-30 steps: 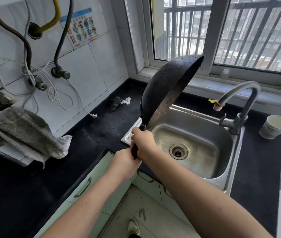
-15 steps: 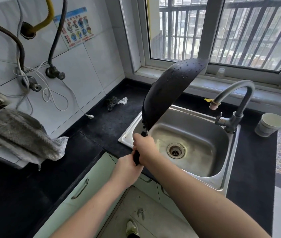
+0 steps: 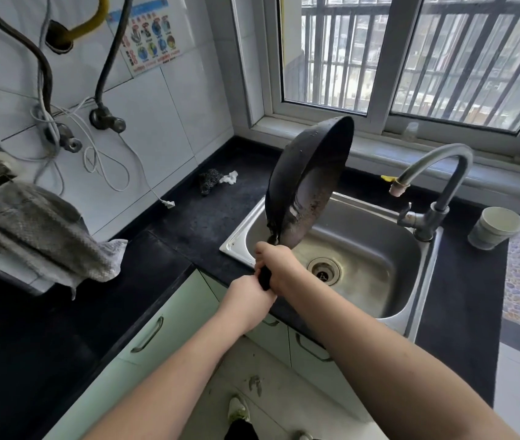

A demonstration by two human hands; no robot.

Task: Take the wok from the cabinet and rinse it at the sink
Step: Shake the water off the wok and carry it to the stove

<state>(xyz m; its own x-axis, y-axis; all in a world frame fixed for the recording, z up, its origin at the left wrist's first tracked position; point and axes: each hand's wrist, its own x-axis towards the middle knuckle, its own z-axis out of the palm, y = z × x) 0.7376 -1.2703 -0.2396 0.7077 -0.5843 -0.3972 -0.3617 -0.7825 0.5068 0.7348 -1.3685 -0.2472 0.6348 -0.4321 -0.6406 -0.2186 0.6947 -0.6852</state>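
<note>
Two hands grip one handle: your left hand (image 3: 246, 304) is wrapped round its lower end, your right hand (image 3: 276, 268) clenched just above. You hold the wok (image 3: 307, 182) tilted up on edge over the sink's (image 3: 379, 312) left front corner. A second ago it showed you its dark, beaded underside; now it has rolled so the inside faces you. The tap (image 3: 433, 185), at the sink's right edge, runs no water, so you are likely draining the wok, with the rinse nearly done.
</note>
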